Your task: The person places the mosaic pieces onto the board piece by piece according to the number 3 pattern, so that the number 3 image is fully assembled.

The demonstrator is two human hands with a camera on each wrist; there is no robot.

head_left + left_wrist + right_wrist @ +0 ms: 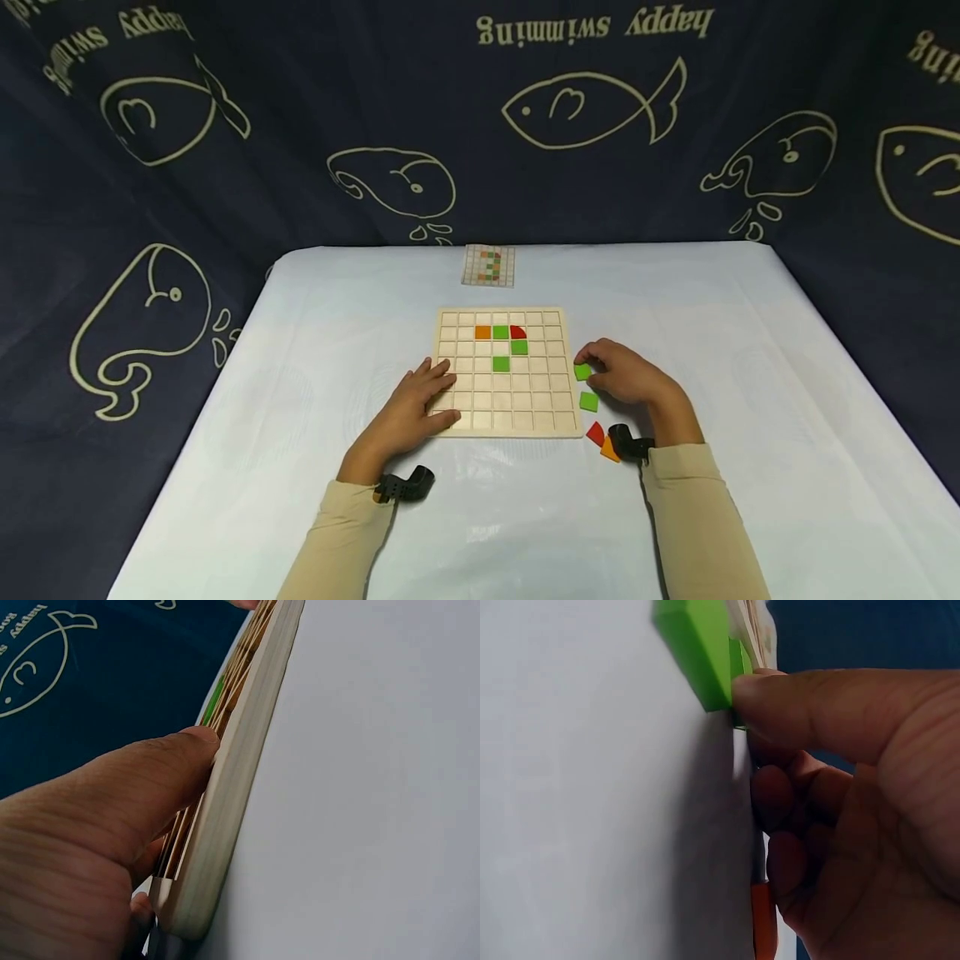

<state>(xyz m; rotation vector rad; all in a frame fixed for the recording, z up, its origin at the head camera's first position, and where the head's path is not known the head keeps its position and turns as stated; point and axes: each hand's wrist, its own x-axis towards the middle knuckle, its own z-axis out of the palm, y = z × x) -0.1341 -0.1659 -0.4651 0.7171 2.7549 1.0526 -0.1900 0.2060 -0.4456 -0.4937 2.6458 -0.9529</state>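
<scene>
A wooden grid board [510, 400] lies flat on the table, with an orange, a red and several green pieces set in its squares. My left hand [411, 408] rests on the board's left side with fingers spread; in the left wrist view its thumb [161, 776] lies over the board's edge. Just off the board's right edge, my right hand [624, 372] pinches a green square tile [582, 372] between thumb and fingers. A second green tile [588, 402] lies below it on the cloth, looming nearer the camera in the right wrist view.
A red quarter-circle piece [595, 433] and an orange piece [610, 450] lie beside the right wrist camera [628, 442]. Behind the board is a small pattern card [488, 266]. White cloth [300, 350] covers the table; a dark printed curtain [465, 83] hangs behind.
</scene>
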